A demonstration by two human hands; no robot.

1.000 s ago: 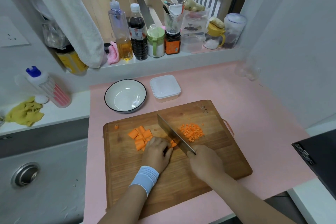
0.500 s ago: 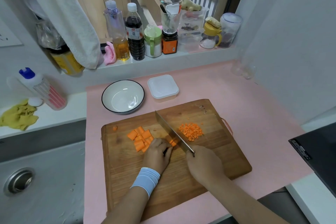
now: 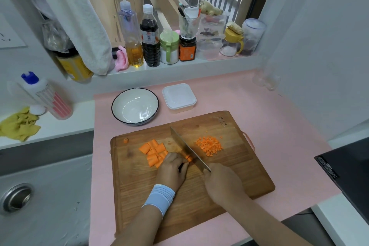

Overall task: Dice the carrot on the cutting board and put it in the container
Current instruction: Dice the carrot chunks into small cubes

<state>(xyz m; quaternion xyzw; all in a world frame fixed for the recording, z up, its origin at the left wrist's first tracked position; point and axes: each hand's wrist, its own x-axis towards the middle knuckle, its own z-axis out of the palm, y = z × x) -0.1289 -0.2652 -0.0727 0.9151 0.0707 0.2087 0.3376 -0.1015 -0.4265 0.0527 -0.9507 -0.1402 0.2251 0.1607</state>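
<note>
Mid-dicing. Left hand (image 3: pixel 172 171) fingers curled, pinning a carrot piece (image 3: pixel 188 158) at cutting board (image 3: pixel 199 205) centre, tips tucked clear of the blade. Right hand (image 3: pixel 221 181) clamped round knife (image 3: pixel 187 149) handle, edge down beside that piece. Uncut chunks (image 3: pixel 153 152) kept board-left, finished dice (image 3: pixel 209 146) board-right: no mixing. Container (image 3: pixel 179 98) just past board's far edge, lid on. Versus a second ago: same grips, same piles, blade barely moved.
</note>
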